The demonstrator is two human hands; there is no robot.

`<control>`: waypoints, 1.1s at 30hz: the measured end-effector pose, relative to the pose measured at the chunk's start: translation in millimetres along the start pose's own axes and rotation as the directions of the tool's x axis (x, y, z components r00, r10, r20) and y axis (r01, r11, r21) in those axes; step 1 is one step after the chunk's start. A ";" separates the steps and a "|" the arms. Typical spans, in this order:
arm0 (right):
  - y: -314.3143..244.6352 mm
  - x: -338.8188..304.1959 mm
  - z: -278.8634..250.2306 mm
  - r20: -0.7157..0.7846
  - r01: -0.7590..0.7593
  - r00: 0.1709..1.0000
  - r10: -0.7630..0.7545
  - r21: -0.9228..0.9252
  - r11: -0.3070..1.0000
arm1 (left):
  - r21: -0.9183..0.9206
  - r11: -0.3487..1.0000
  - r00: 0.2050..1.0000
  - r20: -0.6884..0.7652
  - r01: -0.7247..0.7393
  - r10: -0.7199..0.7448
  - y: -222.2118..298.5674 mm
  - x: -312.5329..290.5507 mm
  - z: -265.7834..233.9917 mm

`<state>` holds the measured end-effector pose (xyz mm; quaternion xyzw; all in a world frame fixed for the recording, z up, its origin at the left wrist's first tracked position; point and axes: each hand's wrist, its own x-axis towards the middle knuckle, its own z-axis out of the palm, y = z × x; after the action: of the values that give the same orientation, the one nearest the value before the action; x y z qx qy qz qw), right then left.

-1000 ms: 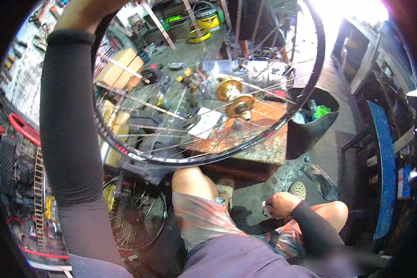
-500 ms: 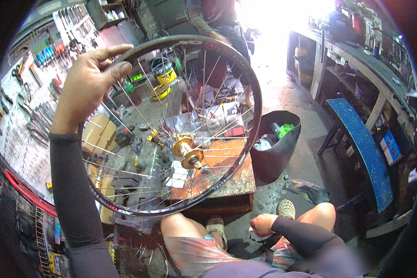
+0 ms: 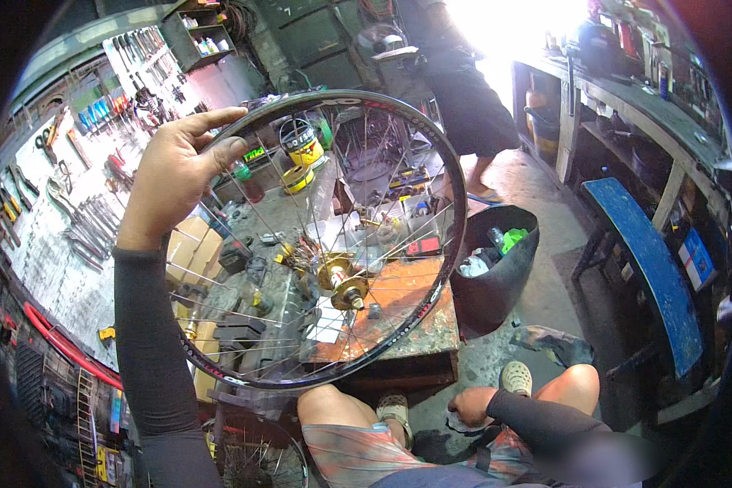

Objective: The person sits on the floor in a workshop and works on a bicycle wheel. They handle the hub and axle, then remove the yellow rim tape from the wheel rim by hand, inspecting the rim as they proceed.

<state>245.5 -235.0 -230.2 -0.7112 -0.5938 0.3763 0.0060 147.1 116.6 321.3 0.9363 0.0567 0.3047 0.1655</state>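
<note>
Raised at the left, my left hand (image 3: 179,175) pinches the upper left of a bicycle wheel's black rim (image 3: 459,220) between thumb and fingers. The wheel has no tyre, thin silvery spokes and a gold hub (image 3: 346,285) with its axle end toward me. It is held tilted above a cluttered workbench. Low over my lap, my right hand (image 3: 473,405) is closed around a crumpled greyish cloth (image 3: 457,422), mostly covered by the fingers. Another spoked wheel (image 3: 256,451) stands low by my left leg.
Behind the wheel, the bench (image 3: 382,325) carries boxes, small parts, a yellow tub (image 3: 301,142) and paper. A black bin (image 3: 500,268) stands right of it, with a blue bench (image 3: 642,268) farther right. Tools hang on the left wall board (image 3: 73,187). Another person (image 3: 472,89) stands beyond.
The other person has shifted right, toward the bright opening, and a bare foot now shows. The whole view has moved slightly. Both my hands keep their holds, and the wheel stays raised.
</note>
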 end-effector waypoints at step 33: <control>-22.3 -335.5 -110.7 -0.856 0.370 0.096 0.508 0.504 0.780 | -0.345 0.878 0.915 0.107 -0.333 0.389 112.9 -144.9 95.2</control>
<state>282.9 -464.8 36.4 -0.7533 -0.2302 -0.0321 0.6152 86.7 -45.6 207.9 0.9138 -0.1842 0.2527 0.2591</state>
